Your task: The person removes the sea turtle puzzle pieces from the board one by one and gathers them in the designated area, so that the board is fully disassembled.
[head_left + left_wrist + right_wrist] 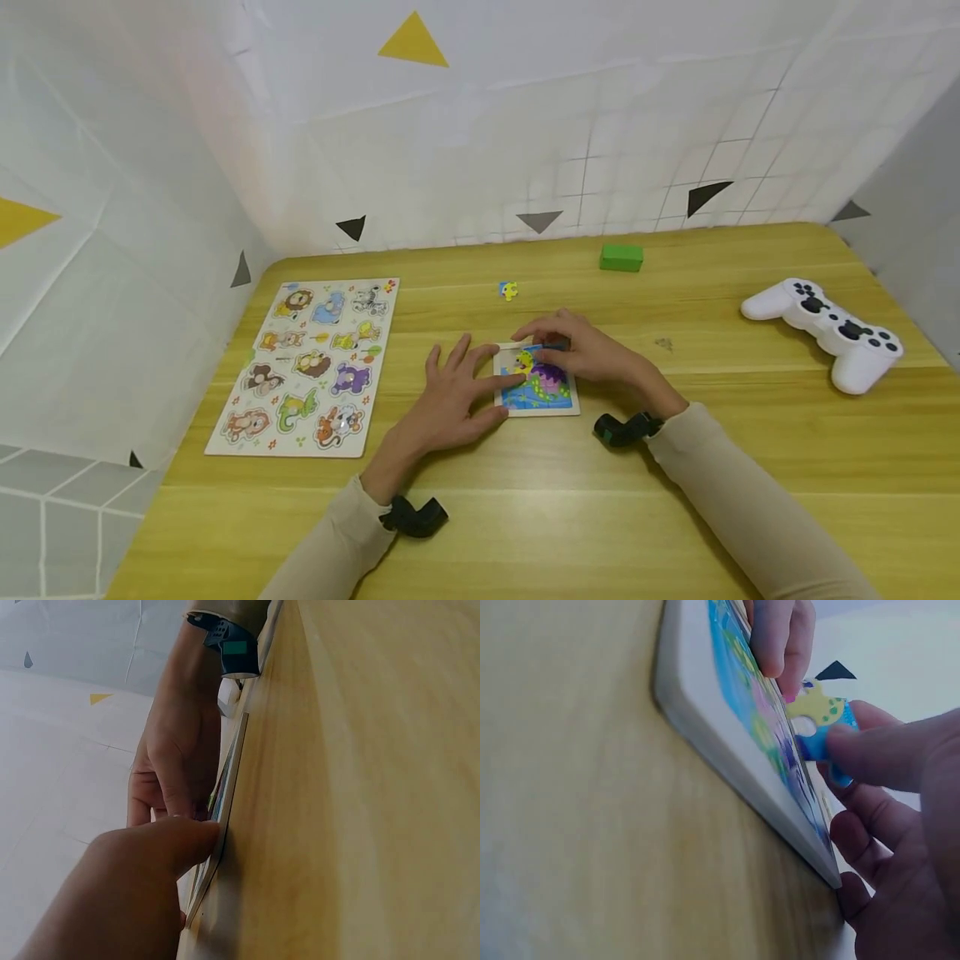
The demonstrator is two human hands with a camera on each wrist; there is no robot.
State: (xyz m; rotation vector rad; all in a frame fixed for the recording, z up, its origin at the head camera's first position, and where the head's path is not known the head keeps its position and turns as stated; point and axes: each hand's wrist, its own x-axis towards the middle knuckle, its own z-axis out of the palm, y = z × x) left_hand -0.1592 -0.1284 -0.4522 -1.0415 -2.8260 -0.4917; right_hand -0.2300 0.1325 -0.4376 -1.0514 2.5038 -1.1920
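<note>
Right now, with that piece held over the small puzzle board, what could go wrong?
1. The right hand only pinches the puzzle piece at one end, so it may twist or slip from the grip.
2. The left hand steadies the small puzzle board just with fingertips at its edge; pressing down could slide the board.
3. The loose piece lies apart, easily forgotten.

A pale wooden counter [525, 517] with visible grain fills the lower part of the head view, evenly lit with soft shadows. White sheeting walls [525, 150] printed with a faint grey grid enclose it at nine, twelve and three o'clock. Yellow triangles [412, 42] mark the sheeting at twelve and nine o'clock, and small dark grey triangles [538, 220] run along its lower edge just above the counter's far side.
</note>
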